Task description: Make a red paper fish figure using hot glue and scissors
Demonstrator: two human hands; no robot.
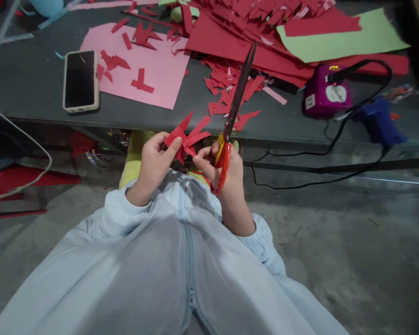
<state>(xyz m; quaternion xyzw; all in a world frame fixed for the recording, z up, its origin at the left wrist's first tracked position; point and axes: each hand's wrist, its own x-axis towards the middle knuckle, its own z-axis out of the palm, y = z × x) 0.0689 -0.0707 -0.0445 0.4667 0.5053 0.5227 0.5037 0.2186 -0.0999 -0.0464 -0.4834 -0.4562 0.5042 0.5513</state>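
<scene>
Between thumb and fingers, my left hand [158, 156] pinches a red paper cutout [176, 139] with pointed, fin-like strips, held over my lap just off the table edge. My right hand [226, 170] is closed round the orange and yellow handles of a pair of scissors [236, 100]. Their long dark blades point up and away from me and look nearly closed. The right thumb and forefinger reach to the lower right tip of the cutout; whether they touch it I cannot tell.
A phone [79, 80] lies beside a pink sheet [160, 88] bearing red paper pieces. Behind are stacked red sheets [226, 44], a green sheet [380, 37] and scraps [226, 79]. To the right are a purple power box [323, 95], a blue glue gun [380, 118] and a black cord [293, 187].
</scene>
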